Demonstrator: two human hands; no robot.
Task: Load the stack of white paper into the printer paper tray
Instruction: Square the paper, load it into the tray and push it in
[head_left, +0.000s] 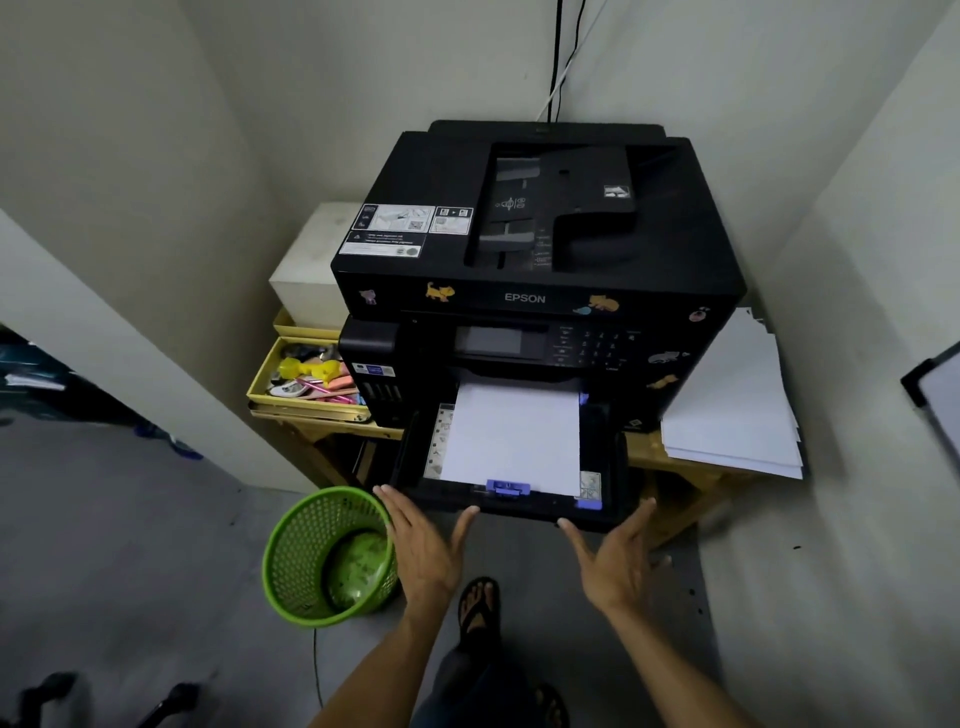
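A black Epson printer (540, 260) stands on a wooden table in a corner. Its black paper tray (615, 467) is pulled out toward me. A stack of white paper (514, 436) lies flat in the tray, held by purple guides (508, 487). My left hand (423, 551) is open, fingers spread, its fingertips at the tray's front left corner. My right hand (618, 561) is open too, fingertips at the tray's front right edge. Neither hand holds anything.
More white sheets (732, 410) lie on the table right of the printer. A yellow box of stationery (306, 379) and a white box (311, 260) sit on the left. A green mesh bin (327, 556) stands on the floor by my left hand. Walls close in on both sides.
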